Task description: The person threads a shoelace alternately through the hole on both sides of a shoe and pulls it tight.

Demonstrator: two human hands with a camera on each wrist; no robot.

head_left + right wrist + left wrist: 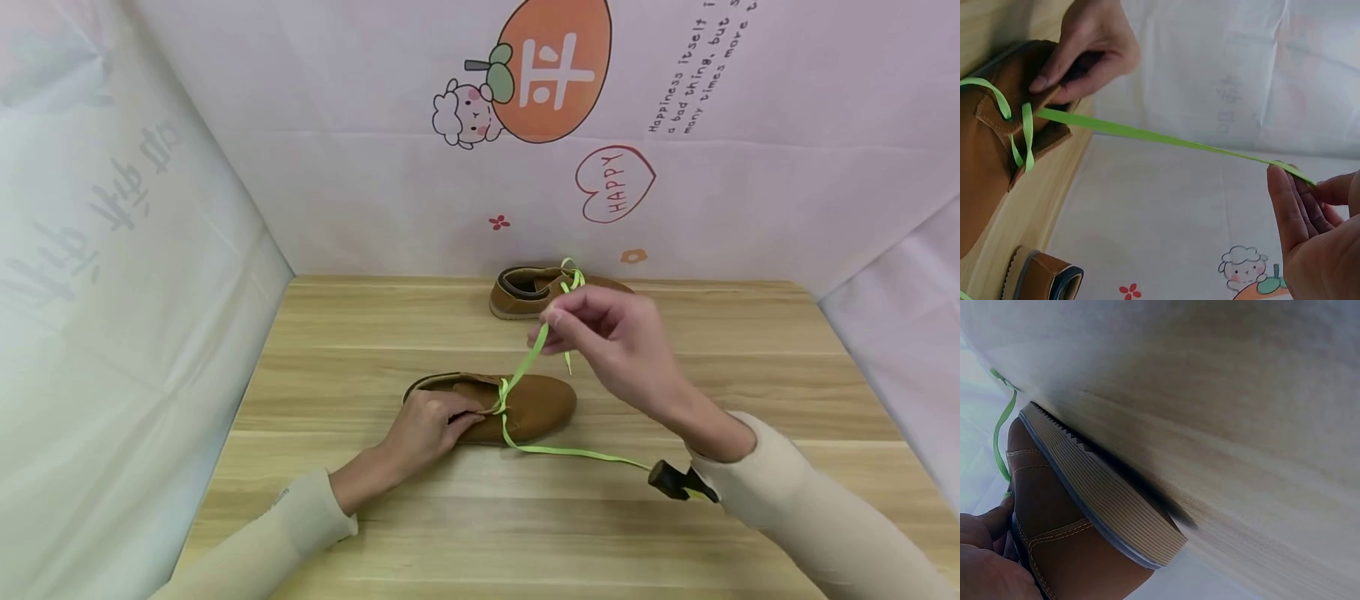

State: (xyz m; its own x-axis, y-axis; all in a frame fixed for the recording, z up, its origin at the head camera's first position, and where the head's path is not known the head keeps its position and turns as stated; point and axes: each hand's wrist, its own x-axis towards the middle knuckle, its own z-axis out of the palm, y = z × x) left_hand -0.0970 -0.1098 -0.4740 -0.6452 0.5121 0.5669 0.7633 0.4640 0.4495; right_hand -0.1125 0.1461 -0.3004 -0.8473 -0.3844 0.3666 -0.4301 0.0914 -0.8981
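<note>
A brown leather shoe (546, 407) sits on the wooden table, toe to the right in the head view. My left hand (423, 425) pinches the edge of its eyelet flap between thumb and fingers, as the right wrist view shows best. A bright green shoelace (1147, 135) passes through the eyelets. One end rises, pulled taut, to my right hand (622, 342), which pinches it between thumb and fingers above the toe. The lace's other end trails rightward over the table. In the left wrist view the ribbed sole (1104, 487) faces the camera, with the thumb at the shoe's opening.
A second brown shoe (516, 310) with a tied green lace stands at the back, partly behind my right hand. A white printed cloth (390, 200) hangs behind the wooden table (337, 350). Next to my right cuff is a small black cylindrical object (666, 480).
</note>
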